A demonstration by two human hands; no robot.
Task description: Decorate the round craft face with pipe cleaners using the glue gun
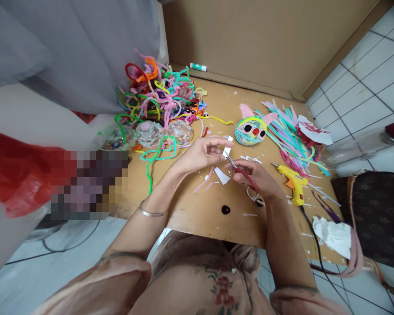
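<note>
Head view: my left hand (205, 153) has its fingers pinching one white paper strip (227, 150) above the tabletop (190, 210), and my right hand's (252, 175) fingers are closed around the red handles of one pair of scissors (246, 177), the blades at the strip's lower end. One brown monogrammed handbag (377, 214) stands on my right, its contents hidden from me. Three round, clear-looking pieces (180, 131) lie before the pipe-cleaner heap (164, 96); I cannot tell what they hold. Just beyond my hands sits one round animal head (246, 138) with two pink ears, two black eyes and one red nose. One yellow glue gun (292, 181) lies right of my hand, and one glue stick (198, 67) at the far edge
</note>
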